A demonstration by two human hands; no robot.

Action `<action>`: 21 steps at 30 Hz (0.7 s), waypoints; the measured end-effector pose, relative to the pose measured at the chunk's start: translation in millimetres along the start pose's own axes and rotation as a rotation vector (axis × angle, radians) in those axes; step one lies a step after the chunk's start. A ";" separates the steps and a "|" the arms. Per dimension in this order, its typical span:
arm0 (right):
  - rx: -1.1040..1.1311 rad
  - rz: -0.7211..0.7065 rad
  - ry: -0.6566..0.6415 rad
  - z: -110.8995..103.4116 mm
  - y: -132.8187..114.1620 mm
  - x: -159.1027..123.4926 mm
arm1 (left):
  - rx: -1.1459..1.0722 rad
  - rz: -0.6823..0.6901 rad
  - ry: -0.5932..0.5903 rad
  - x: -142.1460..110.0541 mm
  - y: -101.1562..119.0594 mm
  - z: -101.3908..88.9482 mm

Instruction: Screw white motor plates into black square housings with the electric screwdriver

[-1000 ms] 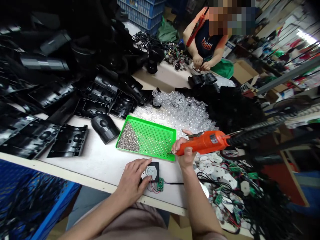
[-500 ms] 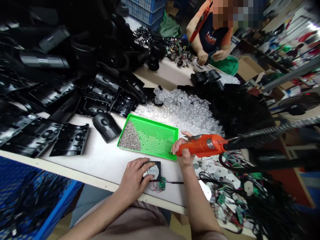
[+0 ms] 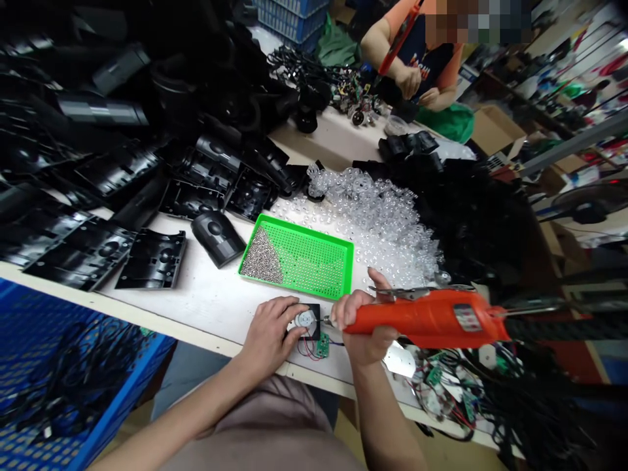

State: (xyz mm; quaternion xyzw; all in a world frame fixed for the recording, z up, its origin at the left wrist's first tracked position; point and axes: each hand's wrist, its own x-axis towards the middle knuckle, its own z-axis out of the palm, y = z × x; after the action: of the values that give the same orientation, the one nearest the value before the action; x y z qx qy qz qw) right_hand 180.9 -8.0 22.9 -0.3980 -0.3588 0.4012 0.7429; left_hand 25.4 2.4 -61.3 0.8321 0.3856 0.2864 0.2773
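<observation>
My right hand (image 3: 366,327) is wrapped round an orange electric screwdriver (image 3: 422,318), its bit pointing left at a small motor. The bit's tip reaches the motor's edge; whether it touches a screw is too small to tell. With thumb and fingers, my left hand (image 3: 272,330) grips the round silvery motor (image 3: 305,318), which sits on a square black part (image 3: 314,309) on the table. Red wires run from the motor to a small green circuit board (image 3: 322,345) beside it. Behind lies a green perforated tray (image 3: 314,255) with a heap of small screws (image 3: 262,256) at its left end.
Black plastic shells (image 3: 152,258) are piled at left, clear plastic pieces (image 3: 377,209) behind the tray. Circuit boards and wires (image 3: 441,392) lie at right. A blue crate (image 3: 98,418) stands below the table's left edge. Across the table a co-worker (image 3: 417,72) works.
The screwdriver has moved from the tray's right corner down to the motor, turning its bit toward it. My left hand stays on the motor. The view has shifted slightly.
</observation>
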 end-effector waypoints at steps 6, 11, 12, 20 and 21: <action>-0.029 0.005 -0.010 4.2 7.2 0.9 | 0.004 -0.020 -0.001 -1.0 0.3 0.8; -0.048 0.019 -0.023 5.7 10.8 0.1 | 0.001 -0.013 0.000 -1.3 -0.6 1.6; -0.048 0.020 -0.038 5.3 11.4 -0.3 | -0.001 -0.019 -0.006 -1.3 -0.7 1.4; -0.074 0.017 -0.299 -2.2 18.8 -0.8 | 0.004 -0.029 -0.025 -1.0 1.7 0.3; -0.079 0.029 -0.311 -3.2 20.8 -0.7 | 0.004 -0.034 -0.027 -0.8 2.2 0.2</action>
State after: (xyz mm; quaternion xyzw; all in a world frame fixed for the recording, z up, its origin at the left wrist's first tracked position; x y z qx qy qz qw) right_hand 176.9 -2.1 3.1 -0.3649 -0.4793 0.4542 0.6563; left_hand 26.1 0.4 -60.1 0.8298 0.3963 0.2696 0.2859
